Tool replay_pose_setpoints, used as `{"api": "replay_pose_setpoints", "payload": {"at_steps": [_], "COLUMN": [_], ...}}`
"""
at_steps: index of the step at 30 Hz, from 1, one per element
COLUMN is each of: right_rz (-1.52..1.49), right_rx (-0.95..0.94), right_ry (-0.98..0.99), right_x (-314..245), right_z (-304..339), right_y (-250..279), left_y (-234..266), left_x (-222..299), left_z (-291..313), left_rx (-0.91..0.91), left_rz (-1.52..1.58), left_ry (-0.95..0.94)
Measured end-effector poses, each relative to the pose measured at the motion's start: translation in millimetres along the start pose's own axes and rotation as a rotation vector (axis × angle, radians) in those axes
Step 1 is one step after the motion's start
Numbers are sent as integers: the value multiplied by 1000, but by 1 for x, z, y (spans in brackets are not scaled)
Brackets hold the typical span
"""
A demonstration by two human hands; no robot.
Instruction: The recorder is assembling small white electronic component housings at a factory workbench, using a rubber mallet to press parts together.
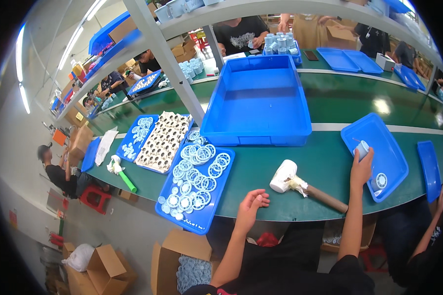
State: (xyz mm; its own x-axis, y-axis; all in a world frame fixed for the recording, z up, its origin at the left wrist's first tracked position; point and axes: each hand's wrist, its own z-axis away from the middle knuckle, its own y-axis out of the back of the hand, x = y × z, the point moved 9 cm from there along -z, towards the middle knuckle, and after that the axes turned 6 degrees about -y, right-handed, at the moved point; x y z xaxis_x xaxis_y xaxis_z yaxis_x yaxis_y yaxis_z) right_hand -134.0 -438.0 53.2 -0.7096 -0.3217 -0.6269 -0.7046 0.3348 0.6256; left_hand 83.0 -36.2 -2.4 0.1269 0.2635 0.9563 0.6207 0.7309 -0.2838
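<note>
My right hand [361,169] is closed around a light-blue plastic cup-shaped part [362,149], held over the shallow blue tray [394,164] on the right. A second such part, round with a ringed face [379,182], rests inside that tray. My left hand [252,202] hovers by the table's front edge with loosely curled fingers and nothing in it. Between my hands lies a mallet [286,176] with a white head and a brown handle, its neck wrapped in white material. To the left, a blue tray [215,196] holds many light-blue rings and small discs.
A large blue bin [256,132] stands at the far middle of the green table [253,162]. Further left are a beige molded tray [163,142] and a green-handled mallet [127,181]. Grey shelf posts [172,69] rise behind. An open carton [182,241] sits below; co-workers work across and at right.
</note>
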Motion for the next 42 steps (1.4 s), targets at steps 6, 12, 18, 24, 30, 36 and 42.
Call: {"api": "replay_pose_setpoints", "payload": {"at_steps": [6,12,18,24,30,36,42], "right_rz": [20,209,178,173,126,34,32], "right_rx": [40,46,129,119,117,45,97], "right_ry": [22,30,78,96,45,42,-58], "right_x": [0,17,2,-16,0,-26,3], "right_z": [-2,-3,0,1,0,2,2], "right_y": [2,-7,0,1,10,3,19], "left_y": [-2,6,-43,-82,-126,-84,-141], "left_x": [1,33,284,466,490,517,489], "left_z": [1,-6,-120,-273,-343,-340,-246], "left_rx": [-8,141,287,556,606,650,232], "left_rz": [9,-98,-677,-1385,-1508,-1364,-902], "left_ry": [1,55,-710,-1313,-1054,-1155,-1183]}}
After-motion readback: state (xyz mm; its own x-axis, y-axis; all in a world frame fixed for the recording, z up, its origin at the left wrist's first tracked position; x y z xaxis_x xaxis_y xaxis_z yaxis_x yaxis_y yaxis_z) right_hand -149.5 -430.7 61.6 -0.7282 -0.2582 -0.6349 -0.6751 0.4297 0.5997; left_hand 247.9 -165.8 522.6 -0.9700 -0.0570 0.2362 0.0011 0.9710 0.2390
